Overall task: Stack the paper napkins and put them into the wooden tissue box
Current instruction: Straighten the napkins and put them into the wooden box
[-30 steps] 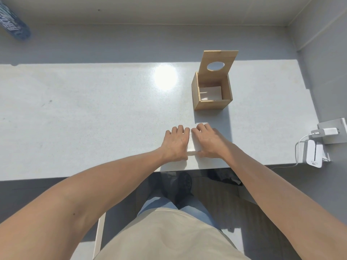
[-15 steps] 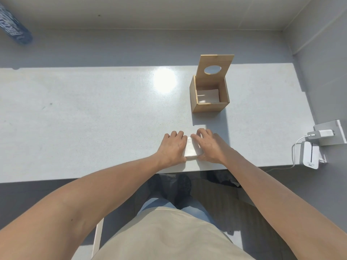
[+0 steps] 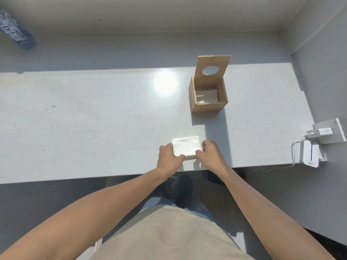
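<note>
I held the stack of napkins [image 3: 186, 147] between my left hand [image 3: 169, 156] and right hand [image 3: 210, 154], fingers closed on its sides, near the table's [image 3: 93, 119] front edge. The wooden tissue box [image 3: 208, 98] stood well beyond, lid [image 3: 212, 66] raised, one napkin [image 3: 206, 95] lying inside.

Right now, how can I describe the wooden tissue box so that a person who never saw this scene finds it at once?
Look at the long pale grey counter and go to its far right part, beyond the two hands. The wooden tissue box stands there alone, a light brown cube. Its lid, with one oval hole, stands up open at the back, and white paper lies inside.
</note>
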